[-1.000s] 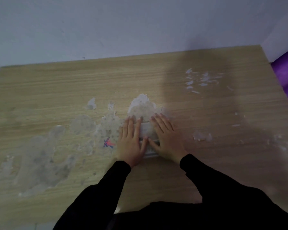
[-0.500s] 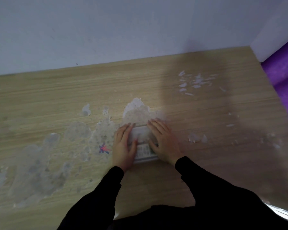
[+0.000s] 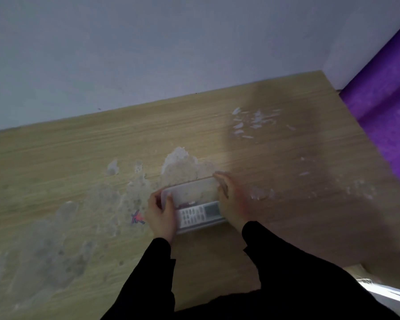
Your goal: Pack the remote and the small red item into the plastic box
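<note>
Clear plastic box (image 3: 194, 199) at frame centre on bench (image 3: 79, 158), holding remote (image 3: 198, 214) lying lengthwise left-right, screen rightward; small red item (image 3: 187, 204) behind it; left hand (image 3: 161, 213) and right hand (image 3: 232, 202) fingers clasping box ends.

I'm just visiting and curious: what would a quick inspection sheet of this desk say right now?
Surface: wooden table, worn pale patches, a small red-blue mark.
Job's things: clear plastic box holds white remote; something reddish lies beside it, blurred.
Clutter: white flakes at the far right.
Hands: left hand and right hand grip the box ends.
Cables: nothing seen.
Surroundings: grey wall, purple material at right.
</note>
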A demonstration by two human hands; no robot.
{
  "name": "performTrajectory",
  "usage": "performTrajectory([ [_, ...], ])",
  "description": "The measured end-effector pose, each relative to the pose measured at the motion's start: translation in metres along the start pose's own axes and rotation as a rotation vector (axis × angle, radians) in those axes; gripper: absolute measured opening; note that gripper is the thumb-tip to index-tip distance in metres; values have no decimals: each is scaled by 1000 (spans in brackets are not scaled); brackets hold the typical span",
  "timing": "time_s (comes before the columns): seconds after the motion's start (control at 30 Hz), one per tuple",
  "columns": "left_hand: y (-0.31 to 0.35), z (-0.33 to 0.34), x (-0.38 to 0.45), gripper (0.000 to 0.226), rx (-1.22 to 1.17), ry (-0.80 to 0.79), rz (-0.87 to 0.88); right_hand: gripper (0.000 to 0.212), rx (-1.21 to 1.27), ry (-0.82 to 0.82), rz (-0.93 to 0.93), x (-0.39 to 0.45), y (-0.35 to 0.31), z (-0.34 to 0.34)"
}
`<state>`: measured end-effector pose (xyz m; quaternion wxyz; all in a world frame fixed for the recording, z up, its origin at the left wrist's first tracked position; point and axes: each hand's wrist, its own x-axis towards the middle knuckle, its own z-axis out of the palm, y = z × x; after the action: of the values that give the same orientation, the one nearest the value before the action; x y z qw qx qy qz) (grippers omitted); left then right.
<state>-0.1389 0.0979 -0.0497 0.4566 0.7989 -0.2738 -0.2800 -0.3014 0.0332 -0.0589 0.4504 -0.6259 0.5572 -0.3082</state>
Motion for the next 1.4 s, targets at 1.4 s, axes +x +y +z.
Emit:
performTrajectory([
  [1.4, 239, 399, 88, 35, -14, -459, -120, 47, -98, 318, 389, 291, 124, -339],
])
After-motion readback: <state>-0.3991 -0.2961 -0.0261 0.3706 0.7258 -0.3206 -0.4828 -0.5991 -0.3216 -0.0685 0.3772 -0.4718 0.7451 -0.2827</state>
